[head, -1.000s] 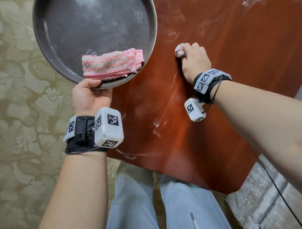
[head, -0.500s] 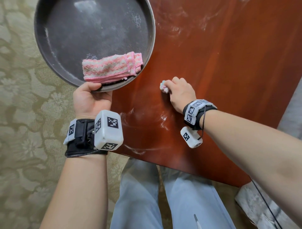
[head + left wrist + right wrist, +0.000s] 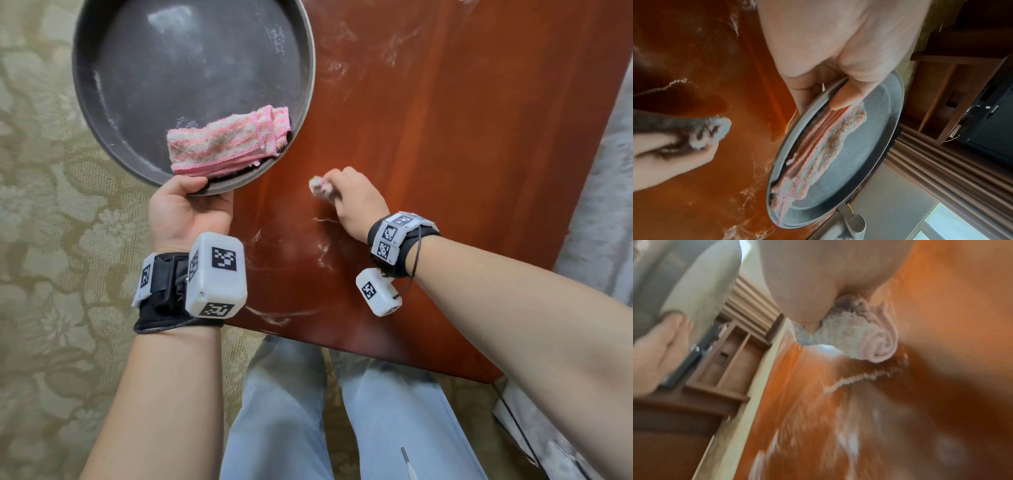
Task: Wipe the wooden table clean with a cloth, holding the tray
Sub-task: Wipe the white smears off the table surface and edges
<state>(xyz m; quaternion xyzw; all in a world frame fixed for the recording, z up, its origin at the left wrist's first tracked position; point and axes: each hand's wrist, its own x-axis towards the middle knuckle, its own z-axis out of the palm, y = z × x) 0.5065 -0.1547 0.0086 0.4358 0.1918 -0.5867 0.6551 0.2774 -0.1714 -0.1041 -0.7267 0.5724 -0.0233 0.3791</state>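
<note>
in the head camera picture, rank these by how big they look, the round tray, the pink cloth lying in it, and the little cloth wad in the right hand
1. The round tray, largest by far.
2. The folded pink cloth lying in it.
3. The cloth wad, mostly hidden inside the right hand, so only its visible part ranks smallest.

beyond the tray [image 3: 308, 102] the bench [image 3: 479, 171] lies open to its far and right edges, only white powder smears [image 3: 322, 260] on it. the tray's rim overhangs the bench's left edge, blocking that side, with a folded pink cloth [image 3: 229, 144] inside near the rim.
</note>
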